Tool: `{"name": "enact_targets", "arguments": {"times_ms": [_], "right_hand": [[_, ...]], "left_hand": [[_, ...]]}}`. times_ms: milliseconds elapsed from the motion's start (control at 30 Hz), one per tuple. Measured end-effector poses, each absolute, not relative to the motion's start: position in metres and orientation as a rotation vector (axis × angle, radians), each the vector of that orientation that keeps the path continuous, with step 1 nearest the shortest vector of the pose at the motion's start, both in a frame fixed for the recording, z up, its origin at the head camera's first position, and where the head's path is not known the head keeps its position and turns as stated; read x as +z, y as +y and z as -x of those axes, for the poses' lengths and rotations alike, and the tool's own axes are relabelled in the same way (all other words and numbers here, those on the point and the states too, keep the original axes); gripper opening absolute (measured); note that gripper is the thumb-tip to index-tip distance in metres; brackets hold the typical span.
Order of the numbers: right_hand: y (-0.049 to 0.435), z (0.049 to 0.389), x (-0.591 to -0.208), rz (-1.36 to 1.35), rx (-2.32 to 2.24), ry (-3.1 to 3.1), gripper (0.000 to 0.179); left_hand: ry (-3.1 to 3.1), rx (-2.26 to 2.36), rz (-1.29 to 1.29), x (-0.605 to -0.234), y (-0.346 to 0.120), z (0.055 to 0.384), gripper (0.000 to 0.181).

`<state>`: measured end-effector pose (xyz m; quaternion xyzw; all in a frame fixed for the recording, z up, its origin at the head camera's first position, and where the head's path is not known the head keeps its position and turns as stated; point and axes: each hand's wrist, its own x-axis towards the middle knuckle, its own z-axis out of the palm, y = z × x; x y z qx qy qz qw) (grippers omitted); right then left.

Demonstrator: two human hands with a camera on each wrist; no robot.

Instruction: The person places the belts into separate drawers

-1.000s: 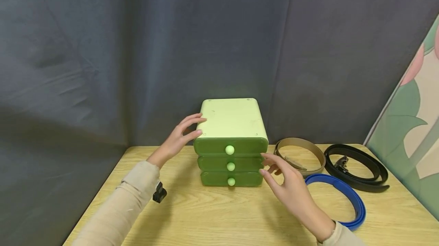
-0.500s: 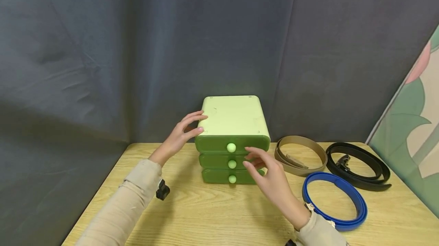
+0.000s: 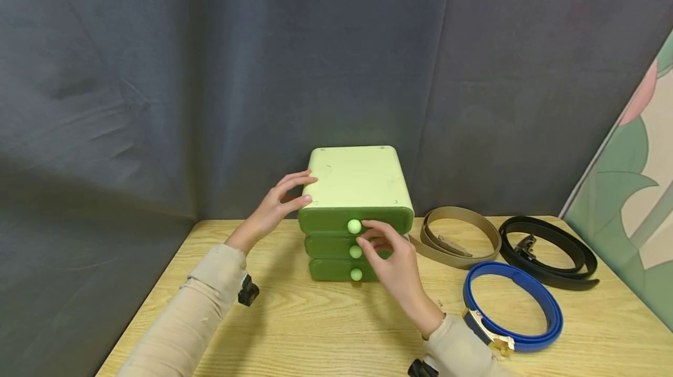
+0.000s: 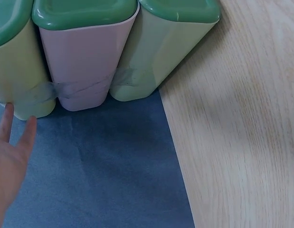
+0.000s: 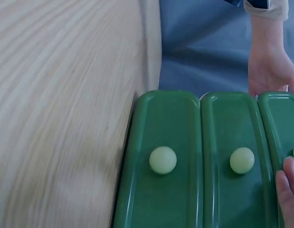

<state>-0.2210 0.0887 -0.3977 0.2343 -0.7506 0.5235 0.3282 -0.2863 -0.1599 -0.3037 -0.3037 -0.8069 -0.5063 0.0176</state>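
A small drawer unit (image 3: 363, 177) with a pale green top and dark green fronts stands against the curtain, each front bearing a round pale knob. My left hand (image 3: 268, 213) rests on its upper left edge, fingers spread over the top. In the left wrist view the left hand (image 4: 11, 156) lies along the unit's side, where a pink middle section (image 4: 80, 66) shows. My right hand (image 3: 394, 263) is at the top drawer's knob (image 3: 354, 226), fingertips just right of it and slightly bent. Whether they touch it, I cannot tell. All drawers are pushed in.
To the right of the unit lie coiled belts: a tan belt (image 3: 486, 234), a black belt (image 3: 562, 280) and a blue belt (image 3: 552, 312) with a gold buckle. Dark curtain (image 3: 336, 49) hangs behind the wooden table (image 3: 305, 336); a patterned panel (image 3: 631, 190) stands at right.
My right hand has moved left from the unit's right side to the top knob, uncovering the blue belt's buckle. The left hand has stayed on the unit.
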Motion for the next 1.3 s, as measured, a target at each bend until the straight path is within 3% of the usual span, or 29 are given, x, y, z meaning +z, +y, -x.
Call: {"name": "enact_targets", "arguments": {"times_ms": [733,1300], "right_hand": [[0.07,0.223,-0.391,-0.484,1.458,-1.892,0.025],[0.077,0.178,-0.392,-0.582,1.38,-1.881,0.03]], "left_hand": [[-2.473,-1.584,0.957,-0.307,-0.16,0.286,0.043],[-2.468,-1.608,0.947,-0.31,-0.16,0.284,0.044]]}}
